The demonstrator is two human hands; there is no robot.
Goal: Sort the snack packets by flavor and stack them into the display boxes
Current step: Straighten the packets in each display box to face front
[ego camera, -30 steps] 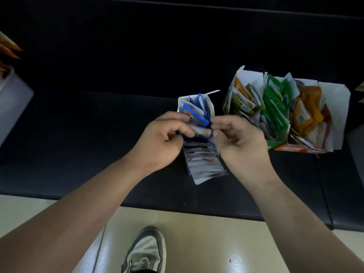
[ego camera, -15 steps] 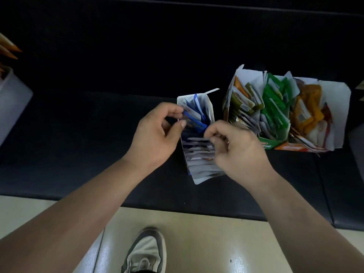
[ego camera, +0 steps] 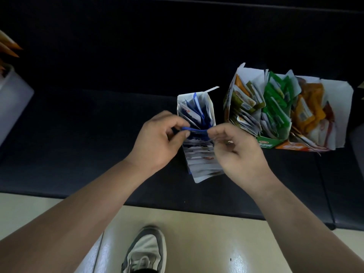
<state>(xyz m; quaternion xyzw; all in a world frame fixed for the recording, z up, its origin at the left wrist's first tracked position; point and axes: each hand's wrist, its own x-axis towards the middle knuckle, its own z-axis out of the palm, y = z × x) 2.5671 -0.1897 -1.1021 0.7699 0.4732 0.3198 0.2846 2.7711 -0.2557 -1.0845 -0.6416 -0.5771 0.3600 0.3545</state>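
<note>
A narrow white display box [ego camera: 208, 103] stands on the dark bench, packed with several blue-and-white snack packets. Over its middle, my left hand [ego camera: 157, 142] and my right hand [ego camera: 234, 148] each pinch one end of a blue packet [ego camera: 196, 131], held flat across the box. To the right stand three more boxes side by side: one with olive and orange packets [ego camera: 242, 103], one with green packets [ego camera: 275, 103], one with orange-yellow packets [ego camera: 311, 113].
The dark padded bench [ego camera: 98, 125] runs across the view, its front edge near the cream floor [ego camera: 206, 243]. My shoe [ego camera: 145, 251] is on the floor below. A white container [ego camera: 11, 99] with orange items sits at the far left.
Both hands moved slightly away from me along the blue box. The right hand came up off the lower packets, and both hands now hold one blue packet across the box.
</note>
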